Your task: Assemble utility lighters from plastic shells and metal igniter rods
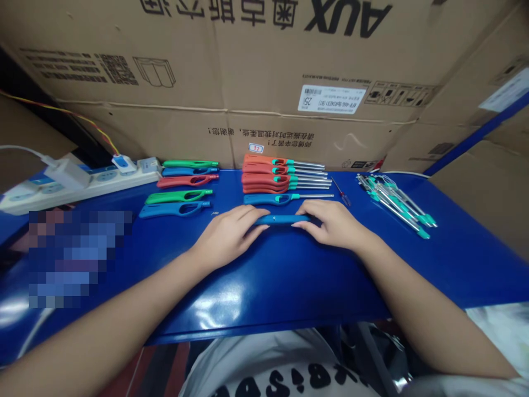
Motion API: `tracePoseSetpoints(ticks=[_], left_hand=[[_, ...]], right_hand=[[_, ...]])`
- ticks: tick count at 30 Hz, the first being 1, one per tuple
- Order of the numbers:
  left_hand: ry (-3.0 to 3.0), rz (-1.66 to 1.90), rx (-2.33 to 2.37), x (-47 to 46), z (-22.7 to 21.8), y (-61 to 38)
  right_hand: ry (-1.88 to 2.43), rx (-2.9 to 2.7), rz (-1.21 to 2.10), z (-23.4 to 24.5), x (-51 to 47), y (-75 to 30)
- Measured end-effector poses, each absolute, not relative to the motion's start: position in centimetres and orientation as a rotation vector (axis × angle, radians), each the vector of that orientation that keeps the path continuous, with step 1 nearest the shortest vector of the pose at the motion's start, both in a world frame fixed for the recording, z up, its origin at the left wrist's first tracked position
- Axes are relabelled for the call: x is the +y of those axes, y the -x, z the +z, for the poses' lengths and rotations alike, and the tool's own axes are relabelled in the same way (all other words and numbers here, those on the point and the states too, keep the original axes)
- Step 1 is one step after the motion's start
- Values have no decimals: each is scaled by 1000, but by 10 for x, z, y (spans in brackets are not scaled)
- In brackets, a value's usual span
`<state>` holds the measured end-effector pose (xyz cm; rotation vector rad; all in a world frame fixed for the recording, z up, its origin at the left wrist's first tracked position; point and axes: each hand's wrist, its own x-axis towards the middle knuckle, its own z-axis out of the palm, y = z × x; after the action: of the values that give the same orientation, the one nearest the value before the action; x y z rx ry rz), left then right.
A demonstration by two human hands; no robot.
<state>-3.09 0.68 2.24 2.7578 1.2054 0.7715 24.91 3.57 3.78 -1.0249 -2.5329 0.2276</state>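
Between both hands lies a blue lighter handle [281,220], level and edge-on, just above the blue table. My left hand [231,231] pinches its left end, and my right hand [328,223] pinches the other end; the fingers cover both tips. Right behind it rests a blue long-neck lighter [264,199] with a metal tube. Several red-orange lighters [264,181] with metal tubes are stacked farther back. To the left lie loose handles without tubes: a blue handle [165,209], a green handle [169,196], a red handle [177,181] and others.
Metal tubes with teal parts [392,201] lie in a pile at the right. A small screwdriver [342,194] is near them. A white power strip [103,184] with plugs stands at the left. A large cardboard sheet [185,121] walls off the back of the table [289,286].
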Motion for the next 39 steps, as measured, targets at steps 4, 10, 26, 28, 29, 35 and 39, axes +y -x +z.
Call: tracePoseSetpoints(ticks=[4,10,26,28,29,35,39], left_hand=[[-2816,787,1176,3,20,28],[-2802,763,1186,2,22,27],[-2683,675,1175,-2,18,22],[-2669,669,1178,-4,17,20],[-2669,663,1180,-4,16,19],[-2672,670,1175,-3,16,18],[-2660,701,1214,2,20,23]], right_hand=[[1077,-2537,273,35,37,-248],[931,-2457,444,37,41,-254],[901,-2648,112,33,41,-247],[876,-2660,163,31,39,-242],[868,-2665,198,29,39,-240],[955,-2648,215,30,44,-245],[1132,-2605,62,34,55,-268]])
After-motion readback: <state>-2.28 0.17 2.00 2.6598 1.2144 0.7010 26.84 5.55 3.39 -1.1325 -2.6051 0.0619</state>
